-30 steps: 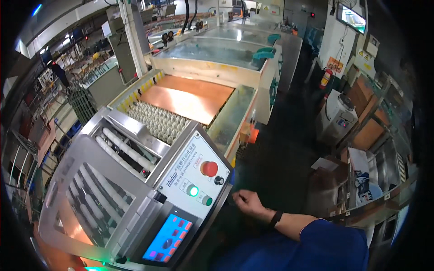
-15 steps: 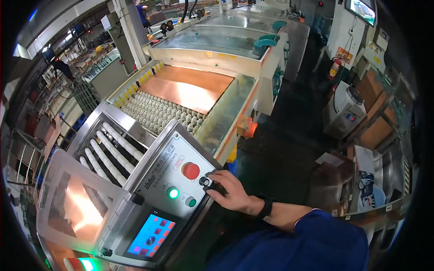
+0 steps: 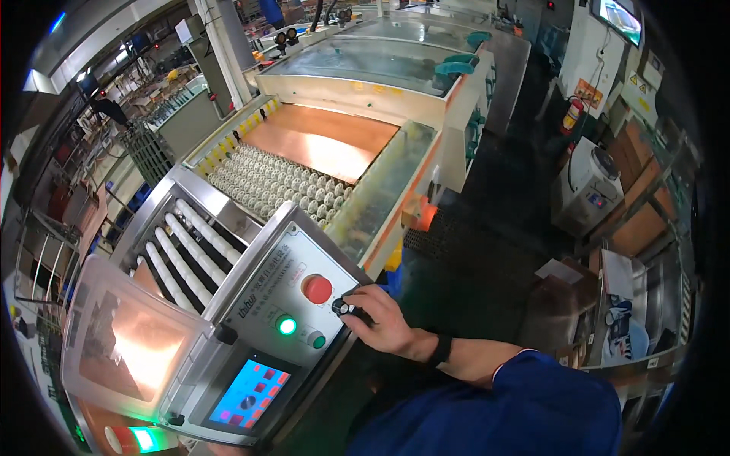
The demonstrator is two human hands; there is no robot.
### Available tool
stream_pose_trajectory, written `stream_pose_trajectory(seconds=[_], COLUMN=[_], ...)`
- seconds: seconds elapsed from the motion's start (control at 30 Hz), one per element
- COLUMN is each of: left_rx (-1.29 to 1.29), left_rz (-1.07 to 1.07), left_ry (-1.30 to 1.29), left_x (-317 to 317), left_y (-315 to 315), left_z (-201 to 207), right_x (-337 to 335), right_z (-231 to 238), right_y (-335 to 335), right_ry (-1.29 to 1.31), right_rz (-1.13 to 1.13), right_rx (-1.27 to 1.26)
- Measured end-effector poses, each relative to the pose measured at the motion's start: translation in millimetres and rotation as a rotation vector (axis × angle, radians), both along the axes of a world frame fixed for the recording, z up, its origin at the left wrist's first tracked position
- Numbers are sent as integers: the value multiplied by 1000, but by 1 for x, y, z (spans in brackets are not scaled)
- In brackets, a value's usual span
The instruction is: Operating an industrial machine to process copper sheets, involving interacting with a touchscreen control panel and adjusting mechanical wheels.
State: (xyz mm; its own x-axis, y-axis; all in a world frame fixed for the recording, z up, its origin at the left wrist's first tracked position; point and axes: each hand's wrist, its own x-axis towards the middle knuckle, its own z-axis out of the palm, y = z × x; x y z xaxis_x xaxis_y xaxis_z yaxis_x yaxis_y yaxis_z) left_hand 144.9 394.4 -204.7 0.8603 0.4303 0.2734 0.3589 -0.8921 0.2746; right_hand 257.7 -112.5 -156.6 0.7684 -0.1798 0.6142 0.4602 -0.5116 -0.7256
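Observation:
My right hand point(image 3: 380, 323) reaches to the right edge of a slanted grey control panel point(image 3: 251, 323). Its thumb and fingers are closed around a small black knob point(image 3: 341, 306). Beside the knob sits a red mushroom button point(image 3: 317, 289). A lit green button point(image 3: 287, 325) and a darker green one point(image 3: 316, 340) are lower down, above a blue touchscreen point(image 3: 249, 393). A skin-toned sliver under the panel's lower edge may be my left hand; no fingers can be made out. Beyond the panel, a copper sheet point(image 3: 327, 140) lies on rows of small wheels point(image 3: 277, 178), its far edge against the machine housing.
White rollers point(image 3: 194, 251) run left of the panel. A clear plastic cover point(image 3: 80, 342) stands over another copper sheet point(image 3: 144, 353). A green-lit signal lamp point(image 3: 144, 439) is below. At right are a fire extinguisher point(image 3: 572, 115), a white machine point(image 3: 589, 182) and metal shelving point(image 3: 646, 304).
The view has shifted slightly. The near copper sheet now shows an edge among the white rollers, and the far sheet sits slightly farther in. My right hand stays on the knob.

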Motion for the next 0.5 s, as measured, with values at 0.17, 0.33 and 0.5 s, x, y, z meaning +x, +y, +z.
stream_pose_trajectory(seconds=[0.17,0.33,0.5], left_rx=[2,-12,-39], left_rz=[0,-4,-11], left_ry=[-3,-17,-31], left_x=[2,2,1], left_y=[3,6,8], left_z=[-2,-5,-12], right_x=[1,0,-20], right_z=[-4,-1,-2], right_y=[0,-1,-11], right_ry=[-21,15,126], right_rz=[-10,-7,15], right_rx=[-16,-14,109])
